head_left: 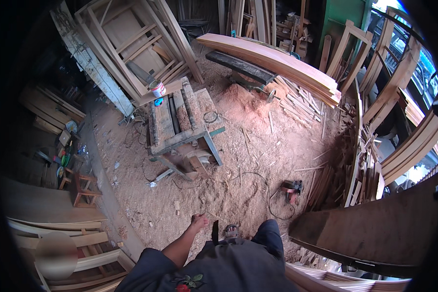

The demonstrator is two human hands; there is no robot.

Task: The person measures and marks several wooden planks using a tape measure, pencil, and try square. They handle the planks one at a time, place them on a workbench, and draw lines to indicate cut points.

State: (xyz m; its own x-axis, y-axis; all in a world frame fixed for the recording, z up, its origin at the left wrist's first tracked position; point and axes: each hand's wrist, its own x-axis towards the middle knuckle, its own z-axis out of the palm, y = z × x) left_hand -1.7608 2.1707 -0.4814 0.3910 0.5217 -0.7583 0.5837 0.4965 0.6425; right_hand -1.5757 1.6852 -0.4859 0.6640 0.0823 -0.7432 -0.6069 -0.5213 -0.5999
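Note:
My left hand (199,221) hangs out in front of my body, low in the middle of the head view, over the sawdust-covered floor (180,228). Its fingers are curled; whether they hold something small I cannot make out. My left forearm (177,248) comes up from the lower edge beside my dark clothing. My right hand is out of sight. My sandalled foot (231,231) shows just right of the hand.
Ahead stands a machine bench (194,136) with a can (157,87). Long boards (272,63) rest on a dark stand (241,65). A red power tool (291,192) and cord lie rightward. Frames (107,39), a stool (85,190), lumber (399,146) and a dark panel (360,228) surround me.

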